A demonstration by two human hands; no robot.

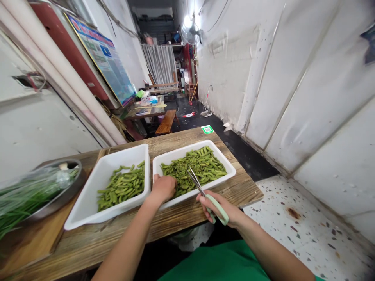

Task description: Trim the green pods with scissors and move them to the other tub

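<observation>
My right hand (221, 207) grips a pair of scissors (218, 210) with pale green handles. Their slightly parted metal blades point up and left over the right white tray (231, 170). Green soybean pods (205, 162) fill much of that tray. At its left end, my left hand (164, 186) reaches in among the pods with fingers curled; the fingertips and anything in them are hidden. Left of it stands a second white tray (88, 195), holding more green pods (123, 185) heaped toward its right side.
Both trays stand on a wooden table (158, 230). A metal bowl (61, 199) with bagged long green stalks (32, 195) sits on a wooden board at the left. A QR-code card (207, 129) lies at the far edge. Beyond are a bench (166, 122) and another table.
</observation>
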